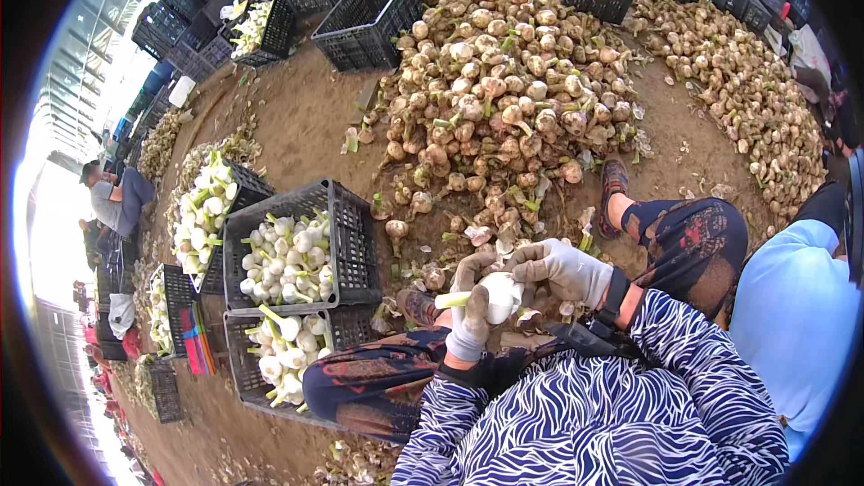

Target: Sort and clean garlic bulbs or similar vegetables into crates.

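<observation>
My left hand (470,310), in a dirty pale work glove, is closed around a white garlic bulb (501,297) whose cut green stem points left. My right hand (557,270), gloved too, touches the bulb's far right side with thumb and fingers; whether it pinches a bit of skin cannot be told. Beyond both hands rises a heap of soil-stained garlic bulbs (499,88). To the left, one black plastic crate (354,250) holds clean white bulbs, and a second crate (246,378) of white bulbs stands beside it, near my left knee.
More filled crates (251,182) stand further left. An empty black crate (368,20) is behind the heap, near stacked crates. Another garlic heap (736,88) lies at the right. A person in light blue (790,324) sits close on my right; another person (118,199) sits far left.
</observation>
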{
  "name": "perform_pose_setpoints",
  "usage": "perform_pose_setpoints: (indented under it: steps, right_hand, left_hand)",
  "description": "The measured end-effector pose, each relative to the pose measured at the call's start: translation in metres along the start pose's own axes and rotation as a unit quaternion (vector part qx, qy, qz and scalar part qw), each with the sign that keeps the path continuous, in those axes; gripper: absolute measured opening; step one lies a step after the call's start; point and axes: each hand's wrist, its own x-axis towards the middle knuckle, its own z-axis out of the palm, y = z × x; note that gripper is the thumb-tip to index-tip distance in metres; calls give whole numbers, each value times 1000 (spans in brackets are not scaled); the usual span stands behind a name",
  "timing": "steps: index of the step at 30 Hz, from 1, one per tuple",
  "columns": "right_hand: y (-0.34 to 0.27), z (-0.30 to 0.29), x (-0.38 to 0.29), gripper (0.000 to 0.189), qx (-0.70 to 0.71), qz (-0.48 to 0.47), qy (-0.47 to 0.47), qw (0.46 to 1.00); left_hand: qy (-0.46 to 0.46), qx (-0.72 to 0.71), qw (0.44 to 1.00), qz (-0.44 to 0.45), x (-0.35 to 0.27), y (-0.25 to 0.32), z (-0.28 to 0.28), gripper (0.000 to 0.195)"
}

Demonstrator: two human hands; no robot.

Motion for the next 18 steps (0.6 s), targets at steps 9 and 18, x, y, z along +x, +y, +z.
perform_pose_setpoints:
  steps: [9, 18]
  right_hand:
    - [6, 27, -14, 18, -490, -219, 225, 814]
    - [41, -17, 13, 20, -764, -2, 83, 640]
  left_hand:
    - [61, 103, 979, 164, 15, -5, 12, 56]
    - [294, -262, 918, -49, 13, 23, 24, 49]
